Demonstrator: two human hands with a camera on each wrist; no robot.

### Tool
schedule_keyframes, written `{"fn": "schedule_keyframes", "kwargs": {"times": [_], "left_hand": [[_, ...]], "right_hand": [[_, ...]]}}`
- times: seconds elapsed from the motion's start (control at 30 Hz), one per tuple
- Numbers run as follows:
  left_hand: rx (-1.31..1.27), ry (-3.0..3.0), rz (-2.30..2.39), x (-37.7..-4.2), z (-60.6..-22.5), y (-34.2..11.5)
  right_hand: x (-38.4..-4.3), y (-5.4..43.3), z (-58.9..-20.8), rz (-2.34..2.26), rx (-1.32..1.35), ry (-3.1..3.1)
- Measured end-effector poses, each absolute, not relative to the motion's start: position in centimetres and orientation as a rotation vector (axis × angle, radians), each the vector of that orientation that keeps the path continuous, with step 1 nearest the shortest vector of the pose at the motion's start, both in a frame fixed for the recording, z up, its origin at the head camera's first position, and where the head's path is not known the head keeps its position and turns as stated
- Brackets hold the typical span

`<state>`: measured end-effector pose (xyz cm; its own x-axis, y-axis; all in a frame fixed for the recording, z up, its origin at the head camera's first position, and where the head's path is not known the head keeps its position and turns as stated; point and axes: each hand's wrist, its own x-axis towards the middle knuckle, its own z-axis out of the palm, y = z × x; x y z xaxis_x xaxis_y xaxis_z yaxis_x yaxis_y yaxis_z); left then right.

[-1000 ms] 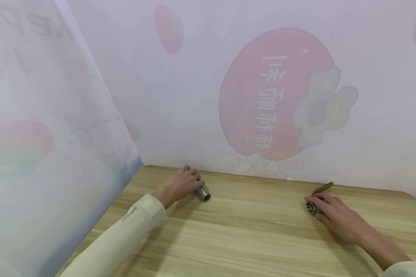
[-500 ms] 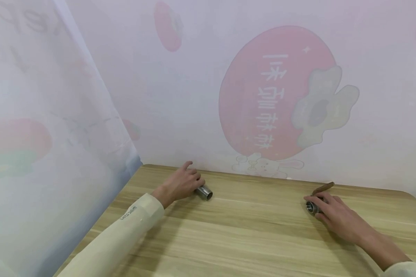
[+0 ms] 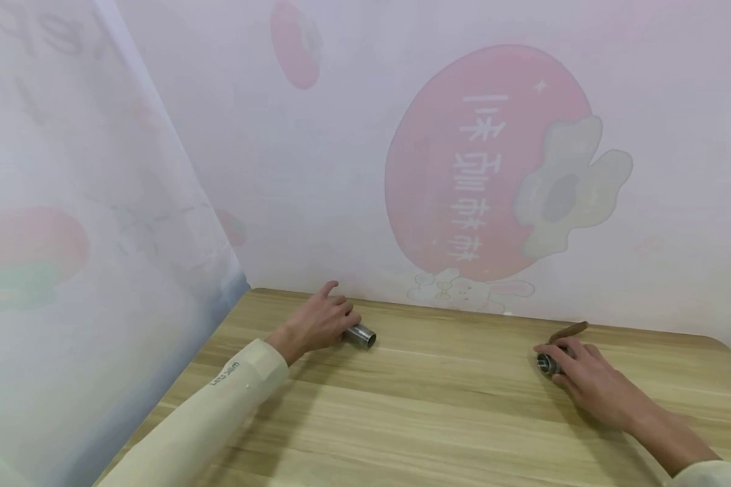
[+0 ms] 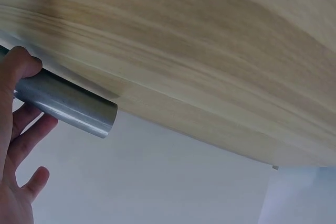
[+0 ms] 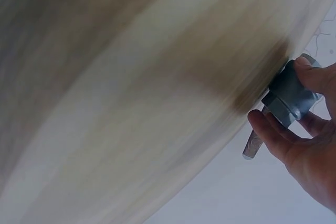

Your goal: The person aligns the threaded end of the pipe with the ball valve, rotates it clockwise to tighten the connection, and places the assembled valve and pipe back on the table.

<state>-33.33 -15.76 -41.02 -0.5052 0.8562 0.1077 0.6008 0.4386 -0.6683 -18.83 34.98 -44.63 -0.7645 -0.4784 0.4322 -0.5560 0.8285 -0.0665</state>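
In the head view, my left hand grips a short grey metal pipe at the back left of the table. The left wrist view shows thumb and fingers on either side of the pipe, its smooth end sticking out and one finger held away from it. At the back right, my right hand holds a metal valve by its body, with its round opening facing left. A brown lever extends from the valve toward the back edge. Fingers partly cover the valve body in the right wrist view.
Both hands work over a wood-grain table with rounded back corners. A pale printed curtain hangs right behind its back edge. Another curtain runs along the left side.
The pipe's free end has swung slightly right and up in the head view, and one finger of my left hand has lifted outward. My right hand and the valve stay nearly still.
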Motion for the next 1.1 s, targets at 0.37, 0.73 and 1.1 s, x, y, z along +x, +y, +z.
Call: {"fn": "schedule_keyframes", "kwargs": {"times": [0.37, 0.73, 1.1], "left_hand": [[-1.239, -2.274, 0.8, -33.0, -41.0, -15.8], [-1.243, -2.284, 0.759, -32.8, -41.2, -15.8], [-1.232, -2.319, 0.672, -32.3, -41.4, -15.7]], "right_hand": [[-18.7, 34.7, -44.4, 0.258, 0.746, -2.639], [-18.3, 34.7, -44.0, 0.25, 0.723, -2.672], [-18.5, 34.3, -43.8, 0.203, 0.771, -2.586]]}}
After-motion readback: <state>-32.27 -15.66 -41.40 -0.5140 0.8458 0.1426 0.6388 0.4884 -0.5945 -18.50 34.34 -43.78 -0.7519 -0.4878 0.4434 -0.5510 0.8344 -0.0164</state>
